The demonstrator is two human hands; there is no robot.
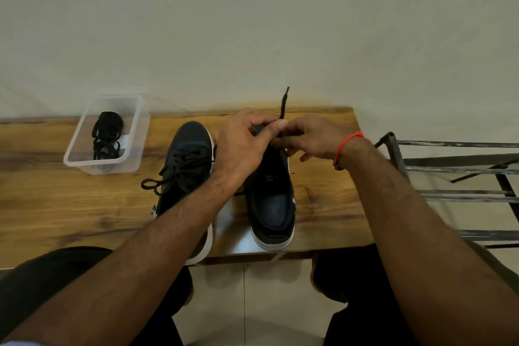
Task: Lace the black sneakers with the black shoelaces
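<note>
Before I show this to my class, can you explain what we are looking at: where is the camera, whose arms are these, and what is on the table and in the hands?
There is no machine here. A person wears one camera on the head, so you look down along their own arms. On the wooden table stand two black sneakers. The left sneaker is already laced. The right sneaker is being worked on at its toe end. The left hand grips that shoe's front, and the right hand pinches a black shoelace whose tip sticks up. A clear plastic tub at the left holds more black laces. A metal rack stands at the right.
</note>
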